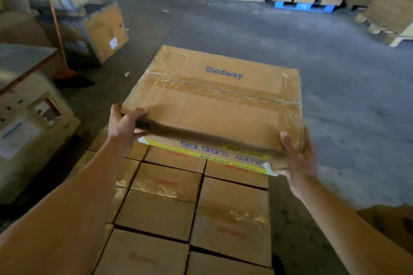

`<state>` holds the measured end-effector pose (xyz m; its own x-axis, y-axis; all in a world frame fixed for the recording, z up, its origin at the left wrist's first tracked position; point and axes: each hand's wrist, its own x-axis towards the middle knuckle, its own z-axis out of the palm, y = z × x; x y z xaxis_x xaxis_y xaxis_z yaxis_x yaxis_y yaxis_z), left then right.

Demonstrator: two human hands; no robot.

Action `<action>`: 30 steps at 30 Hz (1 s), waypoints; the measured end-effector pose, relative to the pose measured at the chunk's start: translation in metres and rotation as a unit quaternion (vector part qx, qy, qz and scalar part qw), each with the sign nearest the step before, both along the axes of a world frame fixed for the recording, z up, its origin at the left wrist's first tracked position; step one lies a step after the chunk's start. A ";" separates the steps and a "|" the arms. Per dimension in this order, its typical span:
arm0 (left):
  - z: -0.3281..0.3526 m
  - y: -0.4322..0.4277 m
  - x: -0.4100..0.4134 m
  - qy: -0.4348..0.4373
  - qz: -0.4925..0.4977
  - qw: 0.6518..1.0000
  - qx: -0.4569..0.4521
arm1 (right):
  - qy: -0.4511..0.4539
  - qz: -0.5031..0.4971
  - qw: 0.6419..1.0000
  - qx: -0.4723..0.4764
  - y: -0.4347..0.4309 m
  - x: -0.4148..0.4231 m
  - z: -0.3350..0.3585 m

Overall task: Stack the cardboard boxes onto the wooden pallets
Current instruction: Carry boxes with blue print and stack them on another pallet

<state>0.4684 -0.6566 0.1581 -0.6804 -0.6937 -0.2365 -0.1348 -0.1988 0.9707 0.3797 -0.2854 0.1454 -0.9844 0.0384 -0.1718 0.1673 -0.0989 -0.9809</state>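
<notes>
Center frame, a taped cardboard box with "Glodway" in blue sits up in the air over the stacked boxes. Left hand has fingers gripping the near-left corner, and right hand grips the near-right one. Yellow side label says "99.99%".

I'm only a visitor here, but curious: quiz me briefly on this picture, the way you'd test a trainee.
1. True or false: only the left hand grips the carried box.
2. What lies beneath the person's arms? A) a layer of closed boxes B) a conveyor belt C) a metal cart
3. Fill in: the blue word on the carried box's top reads ____.
Key: 1 false, the right hand grips it too; 2 A; 3 Glodway.
</notes>
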 end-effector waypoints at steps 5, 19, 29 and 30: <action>-0.102 -0.052 -0.048 -0.021 0.047 0.999 0.009 | -0.036 0.006 0.999 0.028 -0.064 -0.055 -0.099; -0.360 -0.125 -0.111 -0.085 0.096 0.992 -0.002 | -0.094 0.032 0.991 0.084 -0.153 -0.128 -0.361; -0.372 -0.139 -0.113 -0.074 0.108 0.991 -0.031 | -0.074 0.027 0.993 0.093 -0.165 -0.123 -0.372; -0.372 -0.141 -0.112 -0.077 0.107 0.991 -0.029 | -0.078 0.027 0.992 0.091 -0.165 -0.122 -0.371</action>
